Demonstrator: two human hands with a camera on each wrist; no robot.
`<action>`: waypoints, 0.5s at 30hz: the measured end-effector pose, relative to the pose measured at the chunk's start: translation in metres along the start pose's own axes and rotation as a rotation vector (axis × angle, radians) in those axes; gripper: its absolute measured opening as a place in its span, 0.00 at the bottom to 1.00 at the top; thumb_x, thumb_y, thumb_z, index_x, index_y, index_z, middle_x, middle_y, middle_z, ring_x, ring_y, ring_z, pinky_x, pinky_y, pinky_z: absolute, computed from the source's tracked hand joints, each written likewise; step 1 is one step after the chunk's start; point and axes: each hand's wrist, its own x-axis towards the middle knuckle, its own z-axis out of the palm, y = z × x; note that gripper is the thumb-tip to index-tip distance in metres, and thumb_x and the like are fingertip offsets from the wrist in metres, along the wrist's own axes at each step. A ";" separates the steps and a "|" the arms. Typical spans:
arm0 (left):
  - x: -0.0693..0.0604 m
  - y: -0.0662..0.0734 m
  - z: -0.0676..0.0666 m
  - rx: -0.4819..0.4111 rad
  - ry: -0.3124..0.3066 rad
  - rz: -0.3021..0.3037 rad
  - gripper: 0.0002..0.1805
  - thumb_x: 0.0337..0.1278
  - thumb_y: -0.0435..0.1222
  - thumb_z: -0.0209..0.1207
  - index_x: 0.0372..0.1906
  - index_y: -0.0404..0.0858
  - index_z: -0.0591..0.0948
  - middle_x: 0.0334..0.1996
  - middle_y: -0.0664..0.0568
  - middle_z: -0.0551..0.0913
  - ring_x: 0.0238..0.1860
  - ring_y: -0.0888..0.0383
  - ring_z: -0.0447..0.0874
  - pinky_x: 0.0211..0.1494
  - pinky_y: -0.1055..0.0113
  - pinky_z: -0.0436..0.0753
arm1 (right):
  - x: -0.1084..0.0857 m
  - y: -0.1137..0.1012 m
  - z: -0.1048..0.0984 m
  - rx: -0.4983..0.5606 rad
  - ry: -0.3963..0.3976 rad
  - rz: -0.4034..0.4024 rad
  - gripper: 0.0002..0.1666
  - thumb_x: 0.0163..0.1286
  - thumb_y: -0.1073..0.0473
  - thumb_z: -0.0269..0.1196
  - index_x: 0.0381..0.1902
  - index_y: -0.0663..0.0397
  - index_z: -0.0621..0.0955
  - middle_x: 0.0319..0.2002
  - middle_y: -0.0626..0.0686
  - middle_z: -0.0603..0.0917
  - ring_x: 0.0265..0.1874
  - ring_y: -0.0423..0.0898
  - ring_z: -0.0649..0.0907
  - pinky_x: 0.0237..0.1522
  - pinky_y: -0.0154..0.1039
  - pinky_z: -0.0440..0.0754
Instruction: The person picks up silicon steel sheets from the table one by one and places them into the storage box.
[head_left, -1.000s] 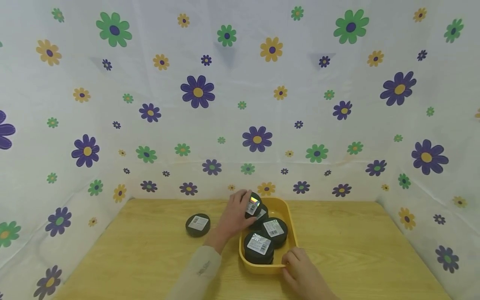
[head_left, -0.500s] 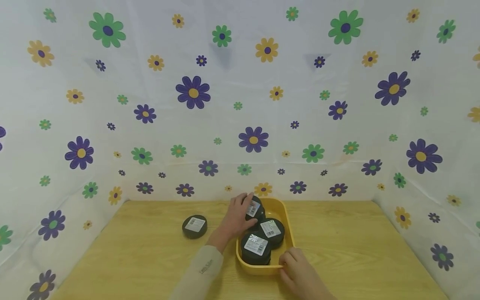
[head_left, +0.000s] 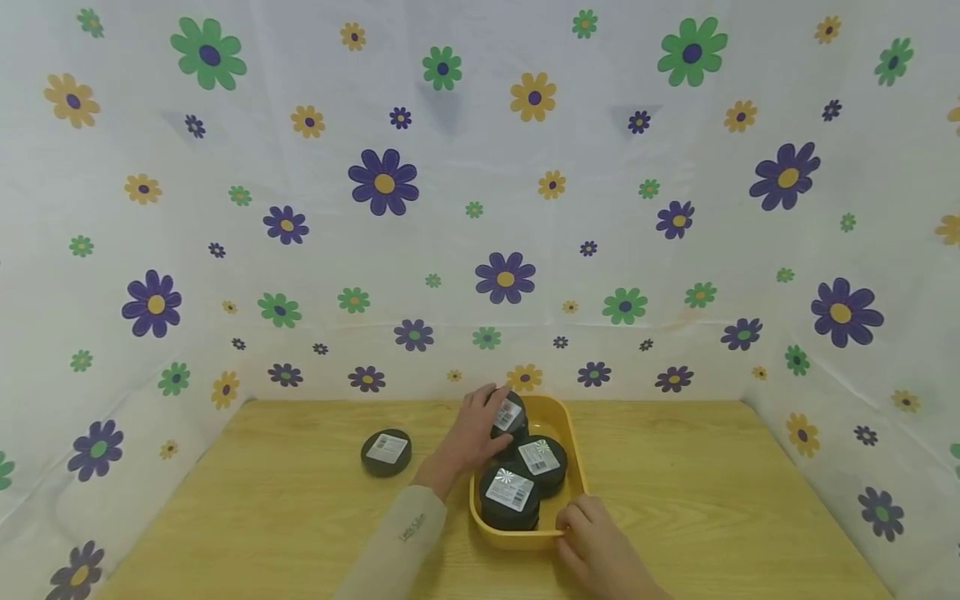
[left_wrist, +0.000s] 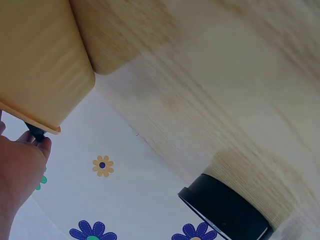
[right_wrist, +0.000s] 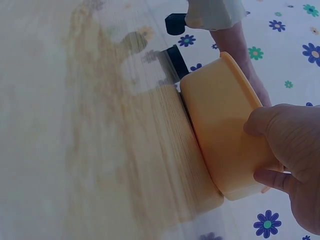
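My left hand (head_left: 472, 429) holds a round black tin (head_left: 509, 413) with a white label, at the back left of a yellow plastic bin (head_left: 576, 450). That tin sits on top of another at the same spot. Two more groups of black tins lie in the bin, one at the middle right (head_left: 542, 461) and one stacked at the front left (head_left: 508, 500). My right hand (head_left: 600, 542) grips the bin's front right corner; the right wrist view shows its thumb and a finger (right_wrist: 270, 177) against the bin's wall. In the left wrist view a dark edge (left_wrist: 35, 131) shows at the left fingertips.
A single black tin (head_left: 386, 454) lies on the wooden table (head_left: 300, 517), left of the bin. Behind and at both sides hangs a white flower-printed cloth (head_left: 450, 233). The table's bare wood (head_left: 690, 483) extends to the right of the bin.
The tin in my left hand has come down from a tilted, offset position onto the one beneath it. My right hand stays at the bin's corner. The head view has shifted slightly.
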 end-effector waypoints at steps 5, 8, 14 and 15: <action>0.000 -0.001 0.001 -0.052 -0.029 -0.012 0.41 0.61 0.39 0.65 0.75 0.40 0.59 0.70 0.35 0.60 0.69 0.39 0.60 0.70 0.45 0.67 | 0.000 -0.001 -0.001 0.007 -0.010 0.018 0.18 0.49 0.67 0.73 0.32 0.45 0.76 0.35 0.37 0.70 0.36 0.36 0.71 0.39 0.35 0.76; 0.000 -0.003 0.002 -0.098 -0.050 -0.030 0.41 0.62 0.39 0.64 0.76 0.42 0.58 0.71 0.34 0.59 0.69 0.39 0.61 0.69 0.45 0.67 | 0.000 -0.002 -0.002 0.008 -0.015 0.024 0.17 0.49 0.67 0.73 0.32 0.46 0.76 0.35 0.38 0.70 0.36 0.36 0.71 0.39 0.35 0.76; -0.001 -0.003 0.000 -0.141 -0.070 -0.036 0.40 0.63 0.39 0.63 0.76 0.41 0.57 0.71 0.34 0.58 0.68 0.40 0.64 0.68 0.46 0.69 | 0.000 -0.002 -0.002 0.005 -0.031 0.036 0.17 0.50 0.66 0.73 0.32 0.45 0.76 0.35 0.37 0.70 0.36 0.36 0.71 0.39 0.35 0.76; -0.002 -0.003 0.000 -0.151 -0.071 -0.036 0.40 0.63 0.38 0.64 0.76 0.41 0.58 0.71 0.34 0.58 0.68 0.39 0.65 0.68 0.46 0.69 | 0.000 -0.002 -0.002 0.006 -0.033 0.041 0.17 0.51 0.65 0.73 0.32 0.45 0.76 0.35 0.37 0.70 0.36 0.35 0.71 0.39 0.35 0.76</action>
